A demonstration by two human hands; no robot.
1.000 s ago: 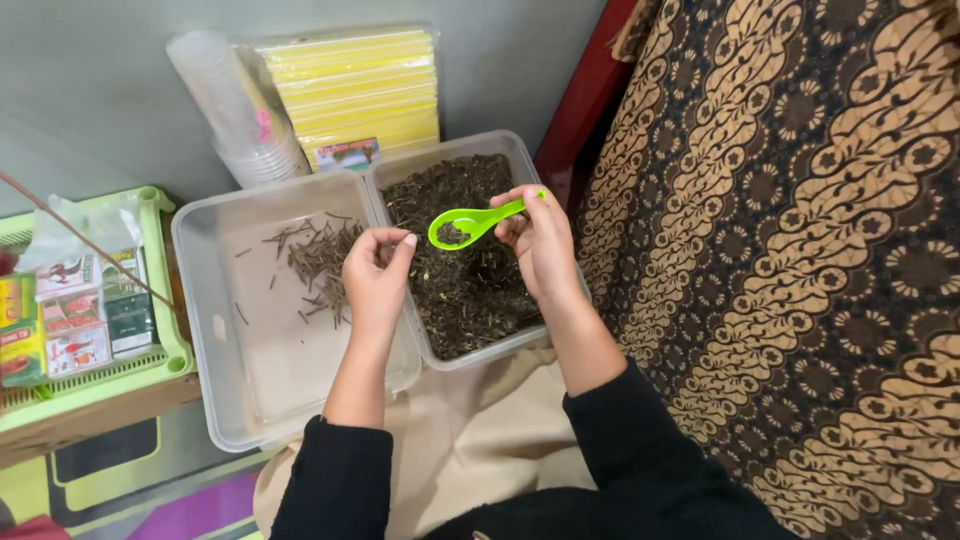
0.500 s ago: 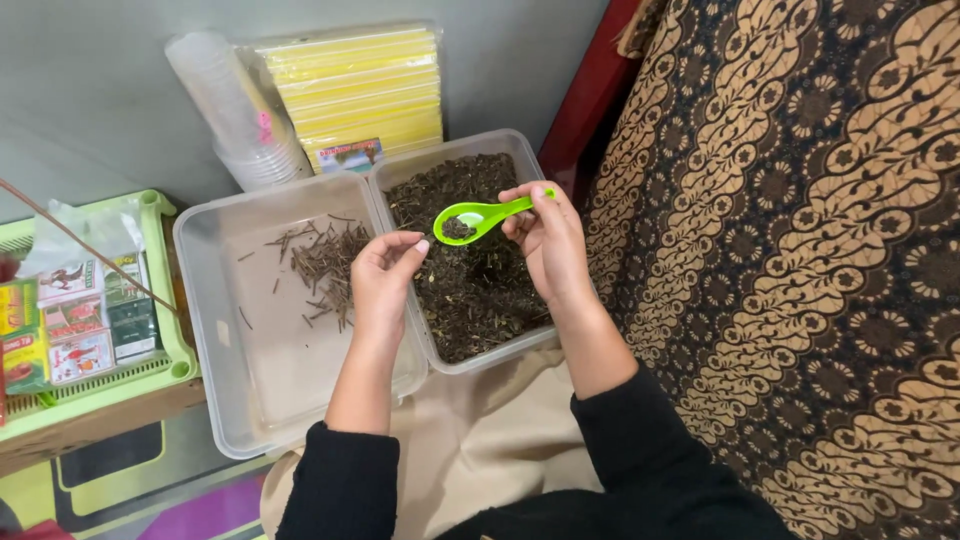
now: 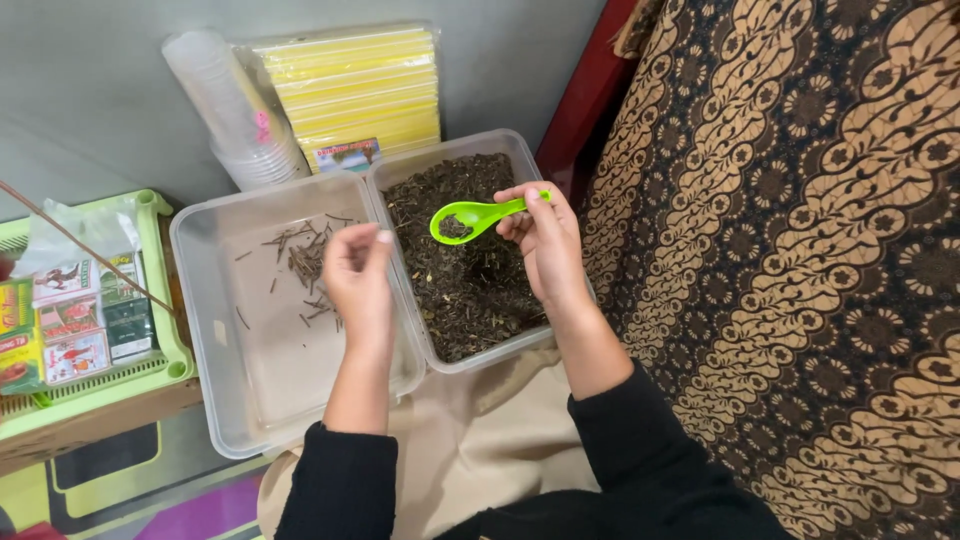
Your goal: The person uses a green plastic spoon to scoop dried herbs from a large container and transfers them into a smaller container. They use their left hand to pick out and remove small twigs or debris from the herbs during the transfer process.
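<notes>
Head view, grey wall [image 3: 90, 100], patterned cloth [image 3: 800, 300], right hand [image 3: 548, 245] grip on green spoon [image 3: 470, 218], left hand [image 3: 357, 275] pinched empty.

Glossy green plastic spoon [image 3: 470, 216], two clear smooth plastic tubs [image 3: 215, 330], dry rough leaf bits [image 3: 470, 290], patterned matt cloth [image 3: 800, 260].

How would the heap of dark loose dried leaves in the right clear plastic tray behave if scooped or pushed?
The dark loose dried leaves look like small dry flakes, so they would probably shift and spill rather than hold shape. The green plastic spoon in the right hand carries only a small pile, suggesting they are light. Probably crumbly.
</notes>
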